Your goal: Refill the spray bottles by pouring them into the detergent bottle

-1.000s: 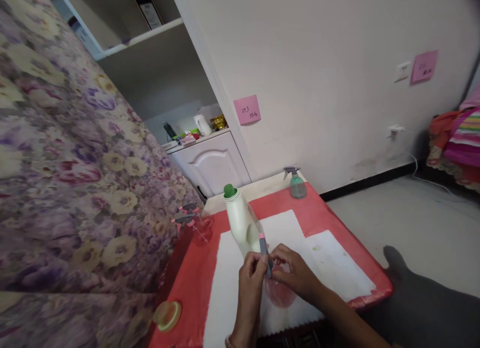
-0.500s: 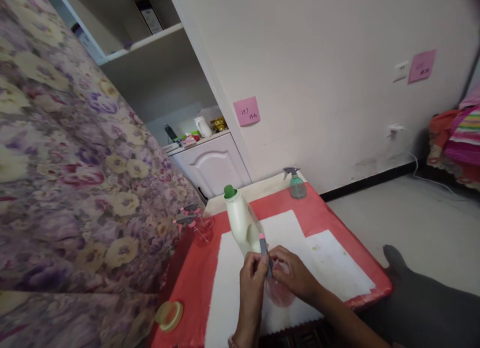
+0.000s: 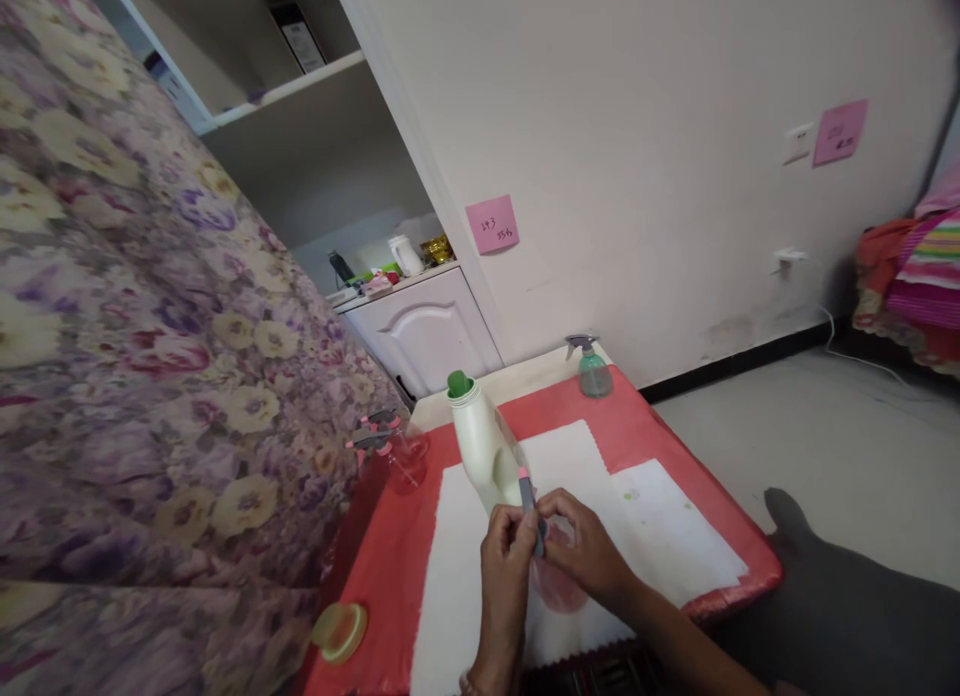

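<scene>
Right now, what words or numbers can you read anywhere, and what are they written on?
"293" over "556", roughly: handwritten on the pink sticky note on the wall; the digits are uncertain.
Second pink sticky note by the wall switch: dark marks, too small to read.
White bottle and the spray bottle in both hands: no readable label.

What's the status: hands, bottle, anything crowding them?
Left hand and right hand both gripping the pink spray bottle, fingers at its grey trigger head. Bottle over white mat. White jug with green cap close behind.
</scene>
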Demonstrator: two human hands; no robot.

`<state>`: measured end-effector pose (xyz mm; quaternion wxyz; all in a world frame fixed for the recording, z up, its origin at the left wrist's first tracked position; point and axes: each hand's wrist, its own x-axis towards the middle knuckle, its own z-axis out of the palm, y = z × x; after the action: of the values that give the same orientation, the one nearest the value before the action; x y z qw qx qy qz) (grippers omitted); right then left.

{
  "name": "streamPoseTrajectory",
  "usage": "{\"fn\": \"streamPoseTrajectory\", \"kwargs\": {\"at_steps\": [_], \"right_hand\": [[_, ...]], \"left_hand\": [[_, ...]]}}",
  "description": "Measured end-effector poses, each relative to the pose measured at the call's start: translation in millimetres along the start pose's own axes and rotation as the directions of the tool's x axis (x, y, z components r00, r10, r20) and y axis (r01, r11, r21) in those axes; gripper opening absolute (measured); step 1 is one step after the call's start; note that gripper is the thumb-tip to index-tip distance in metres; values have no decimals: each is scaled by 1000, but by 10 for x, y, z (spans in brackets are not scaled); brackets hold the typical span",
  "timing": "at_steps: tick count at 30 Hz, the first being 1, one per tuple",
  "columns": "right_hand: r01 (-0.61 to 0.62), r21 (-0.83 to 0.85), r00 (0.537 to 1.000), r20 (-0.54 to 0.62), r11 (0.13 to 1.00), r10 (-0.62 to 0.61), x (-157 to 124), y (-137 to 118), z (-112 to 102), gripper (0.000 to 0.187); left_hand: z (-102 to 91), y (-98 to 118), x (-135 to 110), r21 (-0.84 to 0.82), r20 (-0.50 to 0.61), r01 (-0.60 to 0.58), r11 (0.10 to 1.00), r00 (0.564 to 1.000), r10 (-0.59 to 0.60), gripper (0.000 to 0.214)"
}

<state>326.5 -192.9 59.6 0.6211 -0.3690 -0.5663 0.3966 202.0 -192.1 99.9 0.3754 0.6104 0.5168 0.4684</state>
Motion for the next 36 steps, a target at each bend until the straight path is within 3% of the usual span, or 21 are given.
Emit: {"fn": "streamPoseTrajectory", "kwargs": {"at_steps": [2, 4, 8, 10, 14, 16, 19, 22, 28, 34, 36], "right_hand": [[-36, -20, 994, -107, 999, 33, -19, 42, 61, 16], [-55, -34, 991, -124, 998, 50, -27, 62, 74, 19], [15, 5, 996, 85, 1000, -15, 3, 14, -51, 16], [22, 45, 992, 124, 999, -27, 8, -3, -76, 13], [-52, 23, 994, -92, 998, 54, -29, 36, 42, 19], [-75, -3, 989, -129, 997, 74, -40, 53, 76, 21], [-34, 1, 999, 4, 999, 34, -19, 38, 6, 27], [26, 32, 994, 109, 999, -29, 5, 24, -67, 19], [-64, 59, 994, -84, 996, 69, -42, 86, 88, 20], [23, 26, 996, 86, 999, -25, -7, 86, -57, 17], [19, 25, 997, 78, 1000, -21, -2, 86, -73, 14]], "left_hand": [[-1, -4, -1, -12, 4, 2, 1000, 1000, -2, 37], [-3, -7, 0, -17, 13, 1, 1000, 1000, 0, 36], [-2, -12, 9, 5, 7, -8, 1000, 1000, 8, 36], [0, -5, 11, 8, 4, -11, 1000, 1000, 11, 37], [-3, 21, 1, -19, 25, 1, 1000, 1000, 0, 34], [-7, 22, -2, -27, 35, 7, 1000, 999, -6, 33], [-4, -2, 6, -22, 38, 5, 1000, 999, -4, 33], [5, -30, 13, -11, 16, -15, 1000, 1000, 15, 33], [4, -34, -8, -21, 13, -5, 1000, 1000, 6, 31], [16, -75, 17, -14, 3, -25, 1000, 1000, 25, 31], [23, -78, 20, -17, -6, -24, 1000, 1000, 24, 32]]}}
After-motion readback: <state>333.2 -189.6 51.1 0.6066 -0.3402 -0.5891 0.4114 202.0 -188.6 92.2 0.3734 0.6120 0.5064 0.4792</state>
